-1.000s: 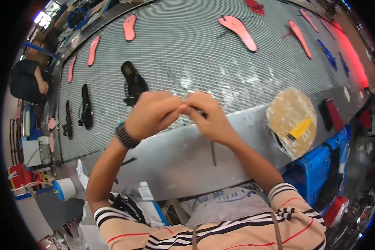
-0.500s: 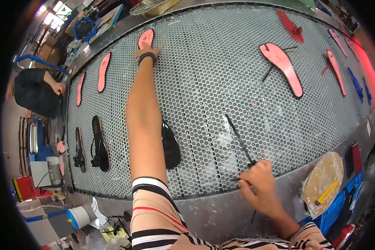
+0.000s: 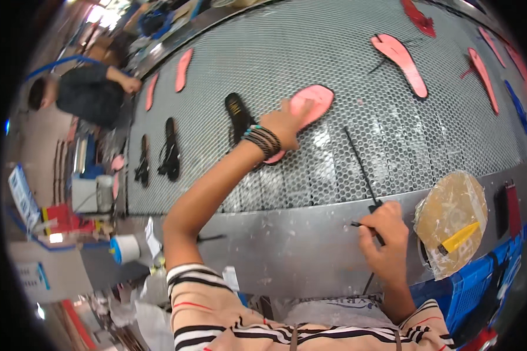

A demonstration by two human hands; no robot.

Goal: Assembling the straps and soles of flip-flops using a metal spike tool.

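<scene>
My left hand is closed on a pink sole with a dark rim, holding it above the mesh conveyor belt. Its wrist wears several dark cord bracelets. Partly behind that hand, a black sandal lies on the belt. My right hand, over the metal edge, pinches a thin black strap with a knot-like lump near the fingers. One long end points away over the belt; another hangs below the hand. Farther right lies a pink sole with black strap ends sticking out at its sides.
Black sandals and pink soles sit on the left; red and blue pieces lie right. A plastic-wrapped round pad carries a yellow cutter. Across the left end stands another person.
My left hand has drawn the pink sole from the far side of the belt toward me and rightward. The right hand still holds the black strap. The view has shifted.
</scene>
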